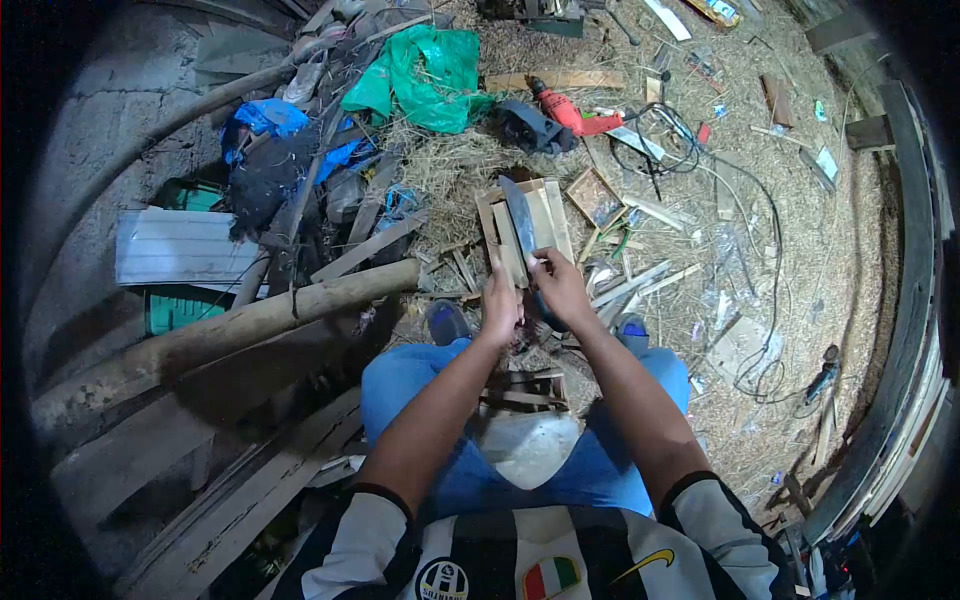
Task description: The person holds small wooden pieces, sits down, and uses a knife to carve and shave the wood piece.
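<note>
Straw-littered ground (835, 250) | left: crumpled green plastic sheet (430, 75) | centre: left hand (500, 303) against narrow wooden strip (508, 240), grip unclear; broad metal blade (517, 212) over wooden boards (557, 222); right hand (563, 290) pinching blade near dark handle (546, 313) | beyond, right: red power drill (575, 112)

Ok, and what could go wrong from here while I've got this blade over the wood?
Your left hand is close to the blade, so a slip could cut it.

Your right hand has its thumb near the base of the blade; if the grip slides, it might get nicked.

The loose cable trails over the straw on your right, so it could catch a foot if you step that way.
</note>
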`<control>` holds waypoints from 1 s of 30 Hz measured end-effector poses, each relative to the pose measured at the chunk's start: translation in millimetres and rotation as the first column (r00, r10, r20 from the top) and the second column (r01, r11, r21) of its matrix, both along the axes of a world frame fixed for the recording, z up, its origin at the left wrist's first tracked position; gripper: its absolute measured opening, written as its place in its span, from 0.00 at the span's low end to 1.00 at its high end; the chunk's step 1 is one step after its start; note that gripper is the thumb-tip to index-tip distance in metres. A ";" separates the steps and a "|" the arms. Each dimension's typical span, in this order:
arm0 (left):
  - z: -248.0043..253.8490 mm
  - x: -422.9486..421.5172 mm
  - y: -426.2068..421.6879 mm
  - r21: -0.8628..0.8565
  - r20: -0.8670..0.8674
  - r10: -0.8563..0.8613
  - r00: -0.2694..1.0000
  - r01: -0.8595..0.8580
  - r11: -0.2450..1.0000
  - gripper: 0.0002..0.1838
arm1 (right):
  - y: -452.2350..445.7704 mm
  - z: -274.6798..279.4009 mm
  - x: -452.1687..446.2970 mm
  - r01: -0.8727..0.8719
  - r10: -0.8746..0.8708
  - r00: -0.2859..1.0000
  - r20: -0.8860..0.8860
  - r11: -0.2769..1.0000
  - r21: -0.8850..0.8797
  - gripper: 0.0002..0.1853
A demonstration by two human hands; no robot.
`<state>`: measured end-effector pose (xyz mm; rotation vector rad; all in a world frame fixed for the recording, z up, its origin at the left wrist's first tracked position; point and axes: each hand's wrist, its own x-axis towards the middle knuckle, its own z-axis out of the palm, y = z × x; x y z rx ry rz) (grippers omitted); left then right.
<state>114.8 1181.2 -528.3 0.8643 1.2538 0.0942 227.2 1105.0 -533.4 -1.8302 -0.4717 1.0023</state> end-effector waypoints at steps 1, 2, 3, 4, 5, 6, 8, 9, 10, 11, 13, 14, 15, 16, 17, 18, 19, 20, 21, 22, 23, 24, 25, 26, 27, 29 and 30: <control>-18.0 1.2 3.2 -0.026 -0.052 0.112 0.992 -0.113 0.993 0.35 | -1.3 -1.6 0.4 -0.074 0.079 0.995 0.052 0.993 -0.096 0.19; -34.2 1.9 5.8 -0.022 -0.041 0.108 0.993 -0.109 0.994 0.35 | -4.3 -13.0 -4.5 -0.070 0.076 0.995 0.063 0.993 -0.091 0.19; -49.6 3.5 6.9 0.015 -0.063 0.181 0.982 -0.180 0.984 0.36 | -8.2 -20.1 -8.6 -0.190 0.232 0.958 0.167 0.953 -0.235 0.22; -64.0 6.0 7.3 0.053 -0.079 0.253 0.964 -0.249 0.967 0.36 | -12.3 -26.4 -11.7 -0.280 0.391 0.887 0.245 0.878 -0.389 0.24; -77.4 8.9 7.2 0.057 -0.118 0.339 0.933 -0.334 0.941 0.35 | -15.5 -32.2 -15.8 -0.325 0.453 0.877 0.162 0.806 -0.495 0.31; -89.0 11.8 9.2 0.056 -0.097 0.331 0.939 -0.327 0.943 0.35 | -13.7 -28.3 -19.3 -0.307 0.444 0.877 0.183 0.812 -0.497 0.31; -109.3 15.8 15.8 0.086 -0.004 0.431 0.902 -0.429 0.899 0.33 | -12.3 -24.6 -28.1 -0.374 0.568 0.814 0.126 0.677 -0.634 0.36; -107.5 18.6 18.1 0.078 0.021 0.455 0.890 -0.455 0.887 0.31 | -15.8 -44.0 -35.8 -0.380 0.602 0.786 0.142 0.651 -0.656 0.42; -106.4 22.5 20.5 0.078 0.046 0.443 0.895 -0.446 0.892 0.31 | -18.8 -58.9 -40.7 -0.357 0.590 0.790 0.167 0.663 -0.658 0.42; -104.3 27.4 22.2 0.112 0.083 0.475 0.876 -0.482 0.869 0.30 | -22.9 -72.8 -44.9 -0.355 0.610 0.767 0.196 0.659 -0.663 0.44; -100.6 30.6 16.8 0.084 0.151 0.506 0.849 -0.521 0.849 0.29 | -34.2 -91.3 -53.2 -0.313 0.623 0.731 0.277 0.668 -0.675 0.47; -94.7 29.3 11.8 0.080 0.179 0.494 0.851 -0.513 0.854 0.29 | -38.2 -97.8 -58.8 -0.288 0.611 0.731 0.302 0.678 -0.676 0.47; -82.4 29.6 6.1 0.088 0.210 0.490 0.846 -0.515 0.853 0.29 | -39.9 -94.4 -63.2 -0.276 0.613 0.707 0.353 0.699 -0.660 0.47; -70.7 28.3 -3.0 0.089 0.231 0.487 0.842 -0.517 0.852 0.29 | -46.8 -90.4 -66.8 -0.271 0.617 0.683 0.392 0.711 -0.649 0.46; -60.7 16.1 -12.3 0.046 0.318 0.379 0.869 -0.413 0.909 0.28 | -57.9 -87.4 -68.0 -0.322 0.645 0.697 0.314 0.672 -0.667 0.33; -53.0 7.7 -17.9 0.042 0.331 0.367 0.869 -0.402 0.915 0.28 | -66.0 -82.7 -73.9 -0.303 0.635 0.700 0.325 0.678 -0.670 0.33; -44.9 0.7 -21.3 0.060 0.313 0.310 0.898 -0.345 0.937 0.28 | -72.3 -79.0 -78.4 -0.286 0.632 0.681 0.370 0.695 -0.660 0.33; -37.8 -8.3 -24.1 0.079 0.289 0.253 0.923 -0.287 0.955 0.28 | -78.6 -76.1 -84.7 -0.272 0.628 0.661 0.411 0.710 -0.649 0.33; -35.4 -13.1 -20.9 0.086 0.322 0.204 0.925 -0.242 0.966 0.27 | -83.6 -71.1 -87.5 -0.245 0.597 0.663 0.452 0.744 -0.622 0.32; -28.7 -17.4 -20.5 0.084 0.334 0.190 0.923 -0.230 0.969 0.27 | -90.6 -57.1 -91.0 -0.227 0.587 0.665 0.462 0.748 -0.623 0.32; -22.9 -21.6 -21.2 0.111 0.349 0.165 0.923 -0.216 0.970 0.26 | -99.0 -43.0 -94.2 -0.216 0.564 0.676 0.473 0.766 -0.605 0.32; -16.1 -24.0 -25.3 0.137 0.364 0.141 0.921 -0.203 0.970 0.26 | -106.3 -31.4 -95.5 -0.204 0.543 0.686 0.485 0.783 -0.587 0.33; -3.1 -27.7 -32.2 0.121 0.345 0.149 0.927 -0.201 0.972 0.25 | -110.6 -39.1 -94.5 -0.181 0.506 0.726 0.465 0.794 -0.581 0.38; -0.3 -28.6 -36.2 0.121 0.356 0.140 0.924 -0.194 0.974 0.25 | -119.0 -46.1 -96.4 -0.167 0.499 0.725 0.474 0.796 -0.581 0.38; 3.2 -27.2 -38.8 0.076 0.389 0.181 0.903 -0.228 0.971 0.26 | -124.3 -37.0 -98.6 -0.159 0.500 0.715 0.489 0.797 -0.583 0.38; 7.3 -24.5 -43.6 0.060 0.414 0.215 0.885 -0.262 0.963 0.29 | -131.8 -20.3 -99.3 -0.142 0.510 0.709 0.486 0.779 -0.610 0.36; 5.8 -22.7 -44.5 0.057 0.422 0.214 0.881 -0.261 0.964 0.29 | -133.1 -20.5 -99.4 -0.135 0.509 0.706 0.493 0.779 -0.612 0.36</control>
